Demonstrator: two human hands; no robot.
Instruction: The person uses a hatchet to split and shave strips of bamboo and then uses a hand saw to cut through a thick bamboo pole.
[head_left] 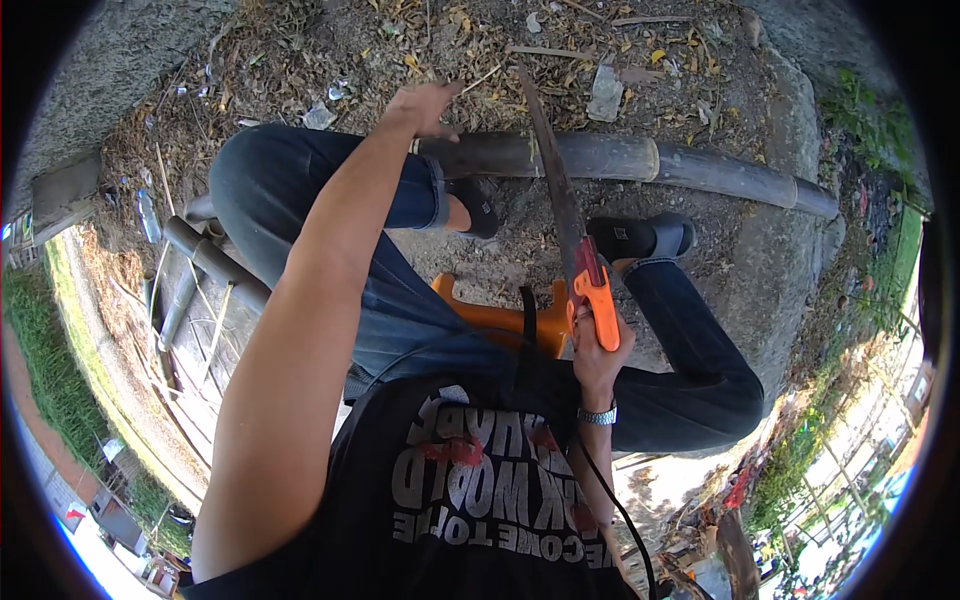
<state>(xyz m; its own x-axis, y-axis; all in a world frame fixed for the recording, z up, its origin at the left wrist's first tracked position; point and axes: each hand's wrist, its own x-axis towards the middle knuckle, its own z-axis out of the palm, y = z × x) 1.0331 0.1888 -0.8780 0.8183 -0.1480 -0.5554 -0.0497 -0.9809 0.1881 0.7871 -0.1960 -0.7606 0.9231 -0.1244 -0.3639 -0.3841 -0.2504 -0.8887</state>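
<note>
My right hand (600, 350) is wrapped around the orange handle (598, 305) of a handsaw. The saw's long dark blade (553, 170) points away from me and crosses over a thick, dark bamboo pole (600, 157). Whether the teeth touch the pole, I cannot tell. My left hand (424, 108) hovers by the pole's left end, thumb and forefinger apart. A thin pale stick (482, 79) lies in line with its fingertip; it does not look gripped. The pole runs crosswise on the ground just beyond my feet.
Between my legs is an orange plastic stool (500, 318). More dark bamboo pieces (215, 262) lie to the left. Dry leaves and scraps, including a grey flat piece (605, 93), cover the ground beyond the pole. A concrete edge (795, 130) borders the right side. A black cable (610, 480) hangs beside my right arm.
</note>
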